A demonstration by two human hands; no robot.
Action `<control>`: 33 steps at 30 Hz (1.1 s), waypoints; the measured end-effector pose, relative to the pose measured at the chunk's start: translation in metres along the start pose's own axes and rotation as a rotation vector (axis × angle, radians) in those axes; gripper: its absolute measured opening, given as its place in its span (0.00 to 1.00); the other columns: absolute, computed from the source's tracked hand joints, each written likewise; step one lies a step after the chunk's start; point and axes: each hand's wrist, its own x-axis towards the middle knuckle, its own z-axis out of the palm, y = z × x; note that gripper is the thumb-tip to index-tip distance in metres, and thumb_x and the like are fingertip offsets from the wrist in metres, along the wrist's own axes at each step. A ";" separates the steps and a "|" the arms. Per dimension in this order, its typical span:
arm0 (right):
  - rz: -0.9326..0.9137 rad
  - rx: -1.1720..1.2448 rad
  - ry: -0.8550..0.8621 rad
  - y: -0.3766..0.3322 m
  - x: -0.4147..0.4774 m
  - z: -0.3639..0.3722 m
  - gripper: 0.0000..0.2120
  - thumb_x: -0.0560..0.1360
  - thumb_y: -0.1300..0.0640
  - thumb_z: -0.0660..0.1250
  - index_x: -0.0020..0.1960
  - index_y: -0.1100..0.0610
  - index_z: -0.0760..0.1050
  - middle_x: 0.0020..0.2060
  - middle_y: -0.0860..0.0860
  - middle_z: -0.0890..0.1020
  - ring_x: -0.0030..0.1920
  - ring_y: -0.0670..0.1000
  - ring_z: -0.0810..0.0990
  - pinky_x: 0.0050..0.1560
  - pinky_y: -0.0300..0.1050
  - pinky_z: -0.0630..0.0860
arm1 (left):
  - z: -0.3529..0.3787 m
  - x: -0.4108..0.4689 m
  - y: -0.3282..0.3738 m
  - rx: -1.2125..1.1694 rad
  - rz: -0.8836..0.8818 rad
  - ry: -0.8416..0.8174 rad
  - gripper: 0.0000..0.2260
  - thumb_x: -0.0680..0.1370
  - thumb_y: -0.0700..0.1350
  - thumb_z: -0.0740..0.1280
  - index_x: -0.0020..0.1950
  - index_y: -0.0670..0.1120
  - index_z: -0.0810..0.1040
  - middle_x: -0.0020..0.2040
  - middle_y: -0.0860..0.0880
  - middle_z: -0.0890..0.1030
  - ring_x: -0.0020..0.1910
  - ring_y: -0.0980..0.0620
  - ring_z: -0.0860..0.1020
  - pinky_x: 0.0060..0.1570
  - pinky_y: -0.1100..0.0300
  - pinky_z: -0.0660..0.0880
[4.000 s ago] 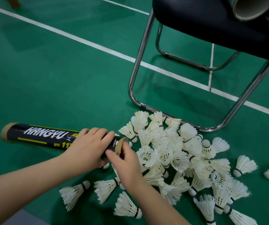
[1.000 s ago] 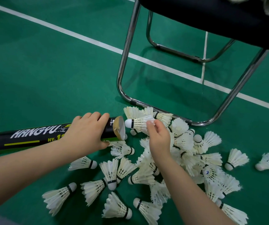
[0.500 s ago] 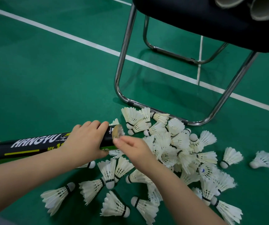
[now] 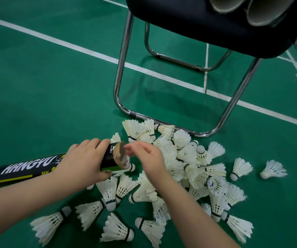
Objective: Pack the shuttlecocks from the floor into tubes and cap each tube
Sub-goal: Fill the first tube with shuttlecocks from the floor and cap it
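Green matte floor (image 4: 54, 86), feathery shuttlecocks (image 4: 180, 140); left hand (image 4: 83, 160) grips cylindrical tube (image 4: 27, 169)

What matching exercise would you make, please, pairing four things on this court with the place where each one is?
1. black tube
2. open tubes
3. shuttlecock pile
4. white line

a. on the chair
b. on the floor by the chair's metal frame
c. in the left hand
d. painted across the floor

Pairs: 1-c, 2-a, 3-b, 4-d.
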 end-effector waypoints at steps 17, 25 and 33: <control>0.305 -1.175 0.040 0.070 0.011 -0.085 0.25 0.73 0.35 0.55 0.63 0.49 0.72 0.59 0.48 0.77 0.59 0.51 0.73 0.60 0.51 0.69 | 0.005 -0.003 -0.012 0.001 -0.055 -0.027 0.32 0.66 0.64 0.67 0.65 0.52 0.64 0.54 0.53 0.74 0.51 0.51 0.73 0.49 0.57 0.71; 0.355 -1.314 0.013 0.067 0.009 -0.080 0.04 0.72 0.56 0.60 0.45 0.54 0.72 0.43 0.50 0.76 0.46 0.50 0.74 0.48 0.45 0.70 | 0.003 -0.005 -0.010 -0.005 -0.065 -0.021 0.31 0.66 0.64 0.68 0.64 0.52 0.65 0.53 0.53 0.74 0.50 0.51 0.73 0.46 0.57 0.69; 0.604 -1.117 -0.143 0.070 -0.002 -0.133 0.07 0.77 0.56 0.59 0.50 0.55 0.74 0.45 0.49 0.77 0.43 0.47 0.75 0.42 0.39 0.71 | 0.003 -0.005 -0.012 -0.031 -0.092 -0.037 0.30 0.66 0.64 0.67 0.63 0.52 0.64 0.51 0.54 0.73 0.46 0.53 0.68 0.46 0.58 0.69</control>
